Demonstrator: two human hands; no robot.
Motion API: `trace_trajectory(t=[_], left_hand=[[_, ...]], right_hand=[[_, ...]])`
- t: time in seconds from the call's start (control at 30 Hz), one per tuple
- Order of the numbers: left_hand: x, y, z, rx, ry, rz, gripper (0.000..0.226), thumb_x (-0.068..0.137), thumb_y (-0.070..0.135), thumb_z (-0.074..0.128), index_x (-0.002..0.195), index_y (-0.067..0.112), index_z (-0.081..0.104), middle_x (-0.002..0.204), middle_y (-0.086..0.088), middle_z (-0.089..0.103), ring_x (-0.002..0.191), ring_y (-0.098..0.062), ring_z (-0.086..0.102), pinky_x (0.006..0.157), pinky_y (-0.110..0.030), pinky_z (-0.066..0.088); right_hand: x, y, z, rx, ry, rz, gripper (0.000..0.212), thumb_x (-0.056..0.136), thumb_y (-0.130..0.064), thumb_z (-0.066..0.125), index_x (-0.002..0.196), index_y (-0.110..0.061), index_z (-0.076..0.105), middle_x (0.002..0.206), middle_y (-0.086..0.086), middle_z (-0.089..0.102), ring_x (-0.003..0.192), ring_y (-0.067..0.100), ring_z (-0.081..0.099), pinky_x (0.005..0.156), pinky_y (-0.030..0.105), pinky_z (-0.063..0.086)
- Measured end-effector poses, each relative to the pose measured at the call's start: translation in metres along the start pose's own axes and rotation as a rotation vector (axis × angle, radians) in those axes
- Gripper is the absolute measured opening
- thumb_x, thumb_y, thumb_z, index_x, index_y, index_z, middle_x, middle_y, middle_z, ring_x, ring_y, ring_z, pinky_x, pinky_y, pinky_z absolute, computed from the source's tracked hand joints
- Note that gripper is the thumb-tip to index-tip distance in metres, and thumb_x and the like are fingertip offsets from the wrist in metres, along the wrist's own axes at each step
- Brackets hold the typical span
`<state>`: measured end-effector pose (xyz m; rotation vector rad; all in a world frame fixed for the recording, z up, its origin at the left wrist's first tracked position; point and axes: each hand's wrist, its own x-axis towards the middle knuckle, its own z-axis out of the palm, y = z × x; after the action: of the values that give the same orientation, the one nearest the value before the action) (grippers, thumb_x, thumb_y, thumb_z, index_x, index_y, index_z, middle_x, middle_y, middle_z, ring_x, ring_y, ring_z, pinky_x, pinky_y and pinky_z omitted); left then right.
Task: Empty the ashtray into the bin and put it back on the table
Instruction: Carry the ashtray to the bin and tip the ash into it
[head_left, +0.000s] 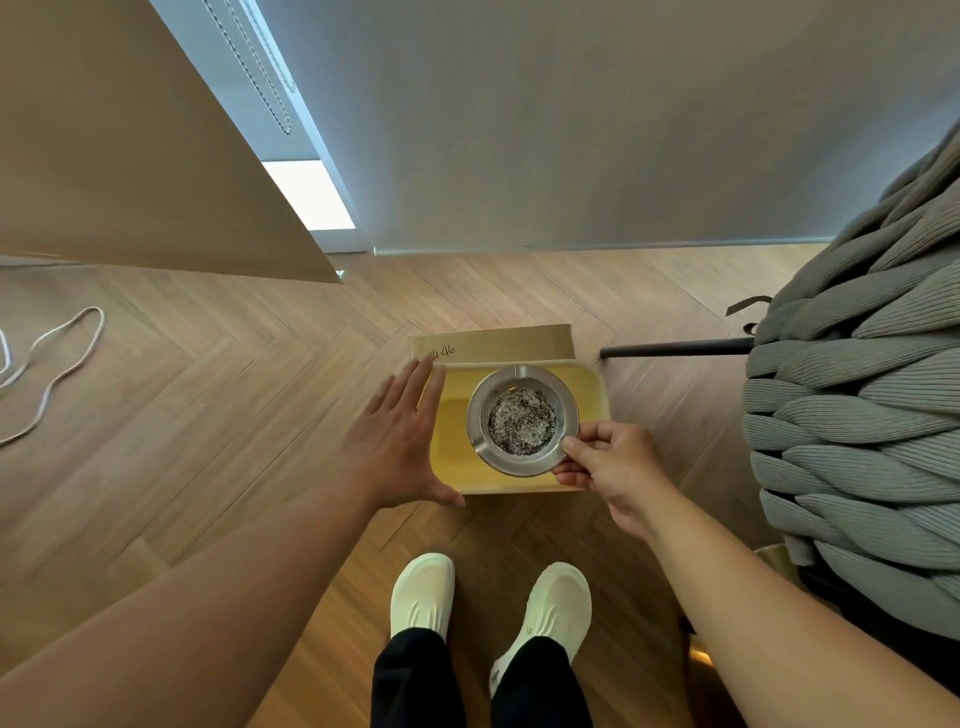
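Observation:
A round metal ashtray (522, 420) full of dark ash is held level over a yellow bin (452, 441) standing on the wooden floor. My right hand (610, 467) pinches the ashtray's near right rim between thumb and fingers. My left hand (397, 441) is spread flat with fingers apart at the bin's left edge, holding nothing. A cardboard flap (498, 343) with handwriting on it sticks out behind the bin. The table is not in view.
A grey chunky knitted seat (857, 415) with a black leg (675, 347) stands to the right. A tan panel (130, 156) juts in at upper left. A white cord (52, 364) lies on the floor at left. My white shoes (488, 603) stand just before the bin.

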<state>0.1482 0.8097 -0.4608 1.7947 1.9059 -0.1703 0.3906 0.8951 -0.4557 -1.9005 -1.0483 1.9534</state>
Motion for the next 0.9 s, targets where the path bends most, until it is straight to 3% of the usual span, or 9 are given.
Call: trace_trajectory(t=[0.4, 0.63, 0.8, 0.9], left_hand=[[0.001, -0.011, 0.005, 0.001, -0.016, -0.021, 0.159, 0.046, 0.083, 0.072, 0.149, 0.014, -0.028, 0.163, -0.007, -0.022, 0.15, -0.023, -0.015, 0.123, -0.038, 0.001], [0.002, -0.011, 0.005, 0.015, -0.02, -0.023, 0.157, 0.048, 0.081, 0.073, 0.15, 0.013, -0.024, 0.164, -0.007, -0.017, 0.151, -0.024, -0.011, 0.123, -0.039, 0.002], [0.002, -0.011, 0.006, 0.004, -0.025, -0.024, 0.158, 0.047, 0.08, 0.075, 0.15, 0.013, -0.025, 0.164, -0.007, -0.017, 0.151, -0.024, -0.011, 0.123, -0.041, 0.004], [0.002, -0.012, 0.007, 0.005, -0.016, -0.026, 0.157, 0.048, 0.08, 0.074, 0.15, 0.015, -0.027, 0.163, -0.007, -0.018, 0.151, -0.024, -0.011, 0.123, -0.04, 0.003]], right_hand=[[0.003, -0.005, 0.002, -0.047, 0.024, -0.034, 0.006, 0.092, 0.002, 0.062, 0.098, 0.003, 0.063, 0.073, 0.016, 0.068, 0.057, 0.018, 0.065, 0.054, 0.022, 0.058], [0.008, -0.009, 0.004, -0.143, 0.089, -0.143, 0.008, 0.091, 0.0, 0.065, 0.099, 0.0, 0.065, 0.078, 0.016, 0.07, 0.061, 0.02, 0.068, 0.057, 0.024, 0.06], [0.009, -0.013, 0.006, -0.36, 0.19, -0.354, 0.013, 0.087, -0.005, 0.071, 0.08, -0.015, 0.068, 0.072, 0.003, 0.071, 0.06, 0.014, 0.071, 0.064, 0.031, 0.061], [0.001, -0.016, 0.008, -0.593, 0.2, -0.64, 0.012, 0.084, -0.011, 0.073, 0.077, -0.02, 0.07, 0.069, -0.012, 0.066, 0.07, 0.006, 0.066, 0.061, 0.016, 0.051]])
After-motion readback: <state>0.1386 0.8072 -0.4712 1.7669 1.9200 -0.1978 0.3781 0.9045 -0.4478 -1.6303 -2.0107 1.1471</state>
